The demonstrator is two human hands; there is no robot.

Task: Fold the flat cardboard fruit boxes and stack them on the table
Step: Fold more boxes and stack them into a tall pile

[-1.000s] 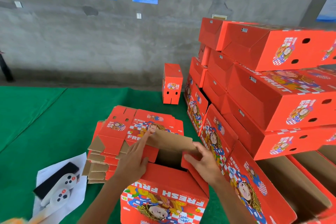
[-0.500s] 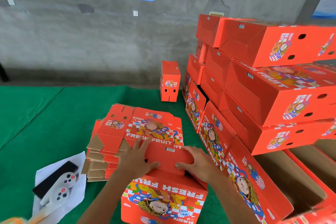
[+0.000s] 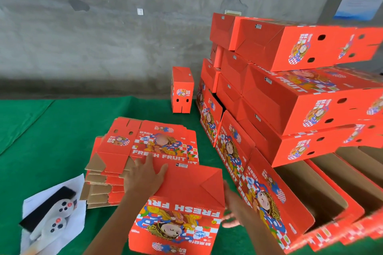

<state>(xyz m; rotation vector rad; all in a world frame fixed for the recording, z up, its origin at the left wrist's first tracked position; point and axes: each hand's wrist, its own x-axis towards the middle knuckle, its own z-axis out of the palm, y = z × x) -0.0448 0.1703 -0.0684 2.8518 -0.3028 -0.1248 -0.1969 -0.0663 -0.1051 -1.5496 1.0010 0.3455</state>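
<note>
The left hand [image 3: 145,176] lies flat with its fingers spread, pressing down on the closed end of the box [image 3: 180,209]. It likely presses there so the folded flaps stay shut and do not pop back up. The right hand [image 3: 233,211] is at the right side of the same box, low down. It is blurry, so I cannot tell if its fingers are spread or curled, or if they touch the box. My guess is that it is there to steady or lift the box from that side.

The box stands on end on the green table [image 3: 51,141], right under the left hand. It is bright orange-red. The top, where the hand presses, is plain red with fold lines running slantwise to one corner. The side facing the camera has a cartoon face, blue and white checks, and the words FRESH FRUIT upside down.

Just past the left hand's fingers lies the pile of flat boxes [image 3: 145,151], not folded yet. To the right of the right hand, very near, is the big stack of folded boxes [image 3: 290,109], some leaning and some lying flat. The box in hand looks ready to join that stack.
</note>
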